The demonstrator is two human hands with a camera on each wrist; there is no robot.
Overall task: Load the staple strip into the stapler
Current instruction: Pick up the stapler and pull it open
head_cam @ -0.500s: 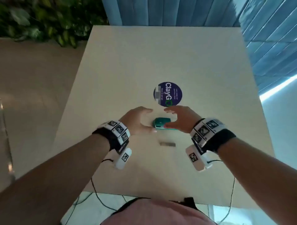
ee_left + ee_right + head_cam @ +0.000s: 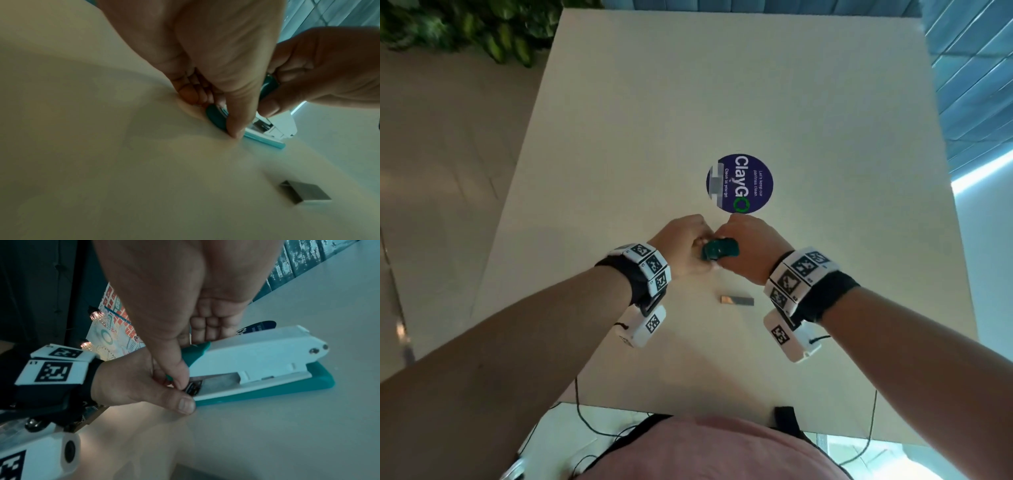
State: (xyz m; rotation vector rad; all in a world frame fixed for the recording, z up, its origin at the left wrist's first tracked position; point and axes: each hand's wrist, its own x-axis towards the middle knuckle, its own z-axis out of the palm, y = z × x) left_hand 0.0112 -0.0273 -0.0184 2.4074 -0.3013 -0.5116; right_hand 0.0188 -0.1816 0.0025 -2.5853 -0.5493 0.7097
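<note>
A teal and white stapler (image 2: pixel 719 251) lies on the cream table (image 2: pixel 722 102), with both hands closed on it. My left hand (image 2: pixel 690 248) pinches its front end, thumb (image 2: pixel 236 126) down against the teal base (image 2: pixel 267 392). My right hand (image 2: pixel 739 246) wraps its curled fingers (image 2: pixel 211 327) over the teal top, thumb by the metal front of the white body (image 2: pixel 257 356). The top looks slightly lifted off the white body. A grey staple strip (image 2: pixel 737 300) lies flat on the table just nearer to me, apart from both hands; it shows again as the staple strip (image 2: pixel 306 194).
A round blue ClayGo sticker (image 2: pixel 739 183) sits on the table just beyond the hands. Green plants (image 2: pixel 465 31) stand past the table's far left corner. Blue slatted walls (image 2: pixel 969 85) run along the right. Cables hang off the near table edge.
Both hands, spread beside the stapler before, have closed onto it. The staple strip has not moved.
</note>
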